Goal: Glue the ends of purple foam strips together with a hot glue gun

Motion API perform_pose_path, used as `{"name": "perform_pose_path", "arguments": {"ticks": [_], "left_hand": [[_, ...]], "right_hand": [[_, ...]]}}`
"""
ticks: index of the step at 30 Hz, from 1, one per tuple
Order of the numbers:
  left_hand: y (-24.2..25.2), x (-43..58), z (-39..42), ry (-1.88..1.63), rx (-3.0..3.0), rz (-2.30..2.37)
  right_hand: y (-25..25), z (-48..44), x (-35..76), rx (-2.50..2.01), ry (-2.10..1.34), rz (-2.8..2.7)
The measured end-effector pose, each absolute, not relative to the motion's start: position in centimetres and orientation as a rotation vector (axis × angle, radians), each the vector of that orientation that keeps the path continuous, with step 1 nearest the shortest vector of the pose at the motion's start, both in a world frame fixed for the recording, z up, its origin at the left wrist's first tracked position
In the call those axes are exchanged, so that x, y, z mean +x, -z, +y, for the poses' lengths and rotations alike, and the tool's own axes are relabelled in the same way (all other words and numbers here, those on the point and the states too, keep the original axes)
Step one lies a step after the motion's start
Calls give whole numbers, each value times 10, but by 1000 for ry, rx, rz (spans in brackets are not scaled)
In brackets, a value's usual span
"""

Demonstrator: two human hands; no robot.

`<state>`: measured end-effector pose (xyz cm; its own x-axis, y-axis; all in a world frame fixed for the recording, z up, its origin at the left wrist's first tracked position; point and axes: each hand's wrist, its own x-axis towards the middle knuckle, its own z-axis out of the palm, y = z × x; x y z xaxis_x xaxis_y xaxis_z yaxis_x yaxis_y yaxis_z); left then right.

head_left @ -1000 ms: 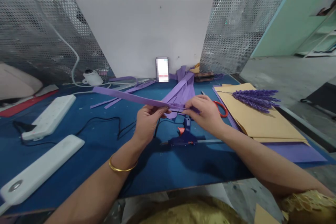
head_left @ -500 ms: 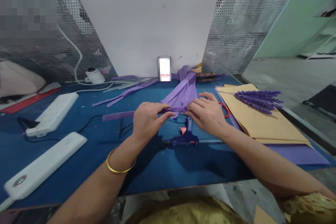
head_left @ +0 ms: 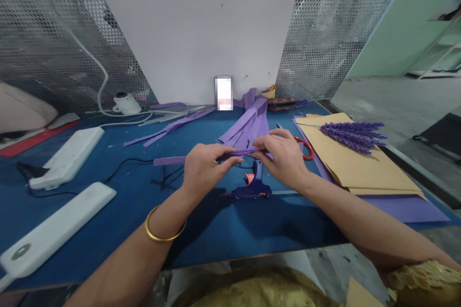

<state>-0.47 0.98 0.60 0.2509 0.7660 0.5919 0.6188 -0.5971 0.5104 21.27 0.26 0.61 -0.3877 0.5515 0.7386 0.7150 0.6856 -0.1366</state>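
Observation:
A narrow purple paper strip [head_left: 170,160] runs sideways through both hands above the table. My left hand [head_left: 204,165] pinches it between thumb and fingers, and its free end sticks out to the left. Close by on the right, my right hand [head_left: 279,153] pinches the same strip, its fingers closed. Just behind the hands lies a heap of purple strips [head_left: 248,122]. A dark blue glue gun [head_left: 252,189] rests on its side below the hands, its nozzle to the left and a clear glue stick [head_left: 286,193] at its back. Red-handled scissors [head_left: 306,148] lie partly hidden behind my right hand.
On the left are a white power strip [head_left: 68,156] and a long white device [head_left: 61,225]. Tan paper sheets [head_left: 367,170] with purple flower sprigs [head_left: 355,136] lie on the right. A lit phone [head_left: 224,93] leans on a white board [head_left: 205,38] at the back.
The strip has slid to the right through my left hand, so its left end sticks out less. My right hand's fingers have shifted slightly. The view has moved a little.

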Motion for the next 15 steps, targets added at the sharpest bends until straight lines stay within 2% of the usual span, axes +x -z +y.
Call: {"name": "perform_pose_path", "arguments": {"ticks": [15], "left_hand": [[-7,-2,10,-1298,2308,1260]], "right_hand": [[-5,1,210,-940,328,-2155]]}}
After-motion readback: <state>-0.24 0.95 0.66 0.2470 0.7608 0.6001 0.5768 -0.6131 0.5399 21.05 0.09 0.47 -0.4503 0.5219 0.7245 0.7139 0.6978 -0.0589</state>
